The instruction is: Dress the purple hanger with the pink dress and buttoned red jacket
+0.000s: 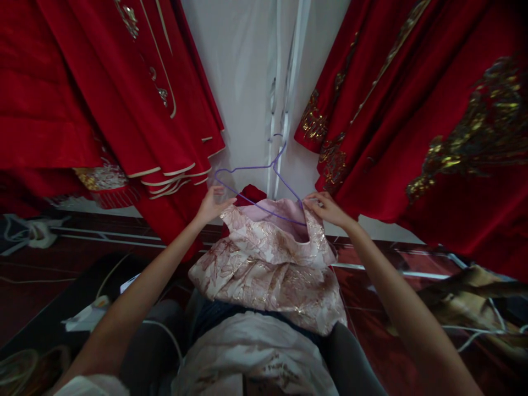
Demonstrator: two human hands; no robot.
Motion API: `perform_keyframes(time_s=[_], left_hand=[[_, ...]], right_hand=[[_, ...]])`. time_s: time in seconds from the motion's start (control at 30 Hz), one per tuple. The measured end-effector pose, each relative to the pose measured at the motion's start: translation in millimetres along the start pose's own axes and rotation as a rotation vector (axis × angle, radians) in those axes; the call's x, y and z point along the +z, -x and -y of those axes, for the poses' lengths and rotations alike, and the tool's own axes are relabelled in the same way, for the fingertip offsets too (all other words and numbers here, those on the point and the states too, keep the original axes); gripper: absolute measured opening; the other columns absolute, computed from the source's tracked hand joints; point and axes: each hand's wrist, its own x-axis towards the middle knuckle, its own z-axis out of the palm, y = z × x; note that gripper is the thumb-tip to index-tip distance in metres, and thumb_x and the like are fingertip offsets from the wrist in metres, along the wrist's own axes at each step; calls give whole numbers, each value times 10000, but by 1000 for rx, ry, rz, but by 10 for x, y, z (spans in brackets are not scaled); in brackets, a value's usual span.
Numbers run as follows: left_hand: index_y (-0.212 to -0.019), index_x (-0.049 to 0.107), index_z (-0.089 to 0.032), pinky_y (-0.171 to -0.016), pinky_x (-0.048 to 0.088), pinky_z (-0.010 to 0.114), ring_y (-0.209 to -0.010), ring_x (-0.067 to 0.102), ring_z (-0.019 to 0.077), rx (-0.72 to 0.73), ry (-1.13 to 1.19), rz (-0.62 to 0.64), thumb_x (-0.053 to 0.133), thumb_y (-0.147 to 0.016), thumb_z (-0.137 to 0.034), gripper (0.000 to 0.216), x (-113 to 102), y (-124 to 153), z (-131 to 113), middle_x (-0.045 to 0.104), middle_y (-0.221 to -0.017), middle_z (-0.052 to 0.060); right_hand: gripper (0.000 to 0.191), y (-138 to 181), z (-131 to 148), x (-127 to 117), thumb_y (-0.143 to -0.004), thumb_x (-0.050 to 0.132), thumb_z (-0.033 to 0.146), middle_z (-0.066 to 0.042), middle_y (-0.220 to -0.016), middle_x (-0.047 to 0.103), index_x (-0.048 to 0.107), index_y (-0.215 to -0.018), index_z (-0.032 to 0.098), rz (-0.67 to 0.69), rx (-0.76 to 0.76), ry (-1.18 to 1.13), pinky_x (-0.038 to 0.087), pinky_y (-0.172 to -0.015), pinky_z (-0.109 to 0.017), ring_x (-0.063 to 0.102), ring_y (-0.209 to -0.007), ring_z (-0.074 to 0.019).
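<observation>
A pink and gold brocade garment (268, 269) hangs from a thin purple wire hanger (264, 181) in front of me. My left hand (212, 203) pinches the garment's left shoulder at the hanger's left end. At the right end of the hanger, my right hand (325, 208) grips the right shoulder of the garment. The hanger's hook points up toward white ribbons (280, 110) on the white wall behind. A bit of red cloth (251, 193) shows behind the garment's neckline.
Red embroidered robes (124, 99) hang at the left and more red robes with gold embroidery (433, 126) at the right. The floor is dark red tile (371, 275). White cables (28, 234) and a dark bag (82, 308) lie at the left.
</observation>
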Motion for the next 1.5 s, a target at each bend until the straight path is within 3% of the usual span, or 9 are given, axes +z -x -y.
perform_keyframes(time_s=[0.17, 0.33, 0.4, 0.57, 0.7, 0.93, 1.1, 1.3, 1.5], left_hand=[[-1103, 537, -179, -765, 503, 331, -858, 644, 202, -49, -155, -8, 634, -782, -508, 470, -9, -101, -44, 653, -932, 71], [-1317, 481, -208, -1046, 346, 465, -1266, 433, 301, 256, -430, -114, 512, -872, -533, 552, 0, -314, -448, 466, -1339, 163], [-1359, 456, -260, -1100, 230, 532, -1302, 378, 315, 347, -501, -32, 437, -911, -527, 522, 45, -435, -558, 442, -1371, 142], [-1071, 660, -237, -974, 348, 512, -1063, 503, 300, 385, -545, 222, 310, -955, -496, 450, 170, -616, -620, 565, -1010, 120], [-860, 691, -193, -933, 379, 431, -1061, 487, 285, 479, -509, 89, 339, -940, -523, 488, 161, -648, -828, 537, -1071, 128], [-1087, 686, -219, -769, 422, 259, -853, 598, 170, 525, -273, -47, 349, -954, -520, 471, 11, -937, -1525, 691, -1036, 54], [-1050, 724, -207, -736, 425, 227, -822, 620, 156, 452, -245, -30, 439, -905, -563, 478, -139, -1072, -1494, 725, -1003, 46], [-1000, 746, -212, -693, 419, 229, -762, 623, 157, 363, -198, -32, 450, -890, -580, 485, -260, -869, -1232, 739, -963, 29], [-1021, 739, -230, -701, 400, 230, -797, 619, 163, 361, -268, -45, 446, -891, -588, 480, -393, -795, -1466, 733, -948, 19]], right_hand=[[333, 55, 135, 38, -778, 645, 489, -48, -960, 674, 658, -970, 218, 54, 36, -222, 479, -852, -374, 612, -885, -204], [239, 104, 175, 147, -844, 556, 417, -54, -924, 655, 619, -965, 221, 82, -46, -33, 475, -834, -377, 602, -866, -217], [214, 116, 171, 158, -872, 507, 395, -58, -903, 636, 608, -949, 222, 42, -70, 77, 473, -807, -366, 594, -829, -214], [255, 199, 158, -24, -921, 425, 430, -73, -909, 582, 579, -958, 231, -224, -26, 252, 452, -733, -334, 573, -825, -221], [289, 202, 186, -199, -917, 427, 481, -41, -788, 539, 567, -846, 238, -402, -68, 259, 430, -711, -320, 543, -775, -209], [342, 3, 405, -436, -881, 460, 508, -21, -679, 581, 570, -717, 228, -578, -64, 193, 414, -704, -310, 550, -716, -196], [330, -127, 684, -597, -876, 491, 502, -24, -744, 629, 630, -774, 220, -521, -28, 242, 399, -666, -283, 567, -715, -185], [300, -159, 825, -577, -883, 506, 464, -38, -802, 657, 651, -795, 216, -392, -66, 269, 400, -692, -285, 590, -751, -192], [350, -136, 886, -636, -871, 507, 516, -30, -771, 660, 654, -777, 212, -480, -52, 268, 380, -630, -266, 577, -709, -180]])
